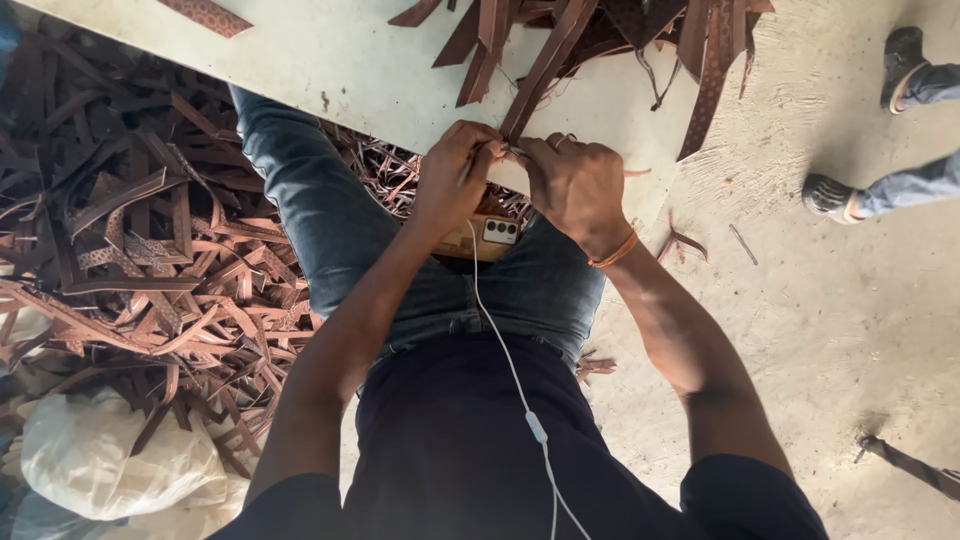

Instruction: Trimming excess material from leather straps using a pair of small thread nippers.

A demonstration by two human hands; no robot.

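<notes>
Head view, looking straight down over a seated lap in blue jeans. Left hand [452, 175] and right hand [575, 180] brought together at the near edge of a pale, flat work board [350, 70], knuckles almost touching. Both clenched in a pinch on the near end of a long, narrow brown leather strip [545, 70]; fingertips curled tight over that end, the exact grip on the underside hidden. Strip running away from the hands, up and slightly to the right across the board, long axis nearly in line with the forearms, far end lost among a loose heap of similar brown strips [620, 30] at the board's far edge. Held end lying between the two hands, a shade closer to the right one, which covers it from the side; left thumb and forefinger nipping it from the other side. Orange band [615, 250] around the right wrist. Tan phone with a white camera block [485, 235] resting on the lap just below the hands, a thin white cable [510, 370] trailing from it down over a dark shirt. To the left of the legs, a deep tangled pile of brown leather offcuts [140, 250] on the floor, a white plastic bag [110, 455] beside it. On the right, bare concrete floor [800, 330] and another person's shod feet [830, 195], well apart from the hands.
</notes>
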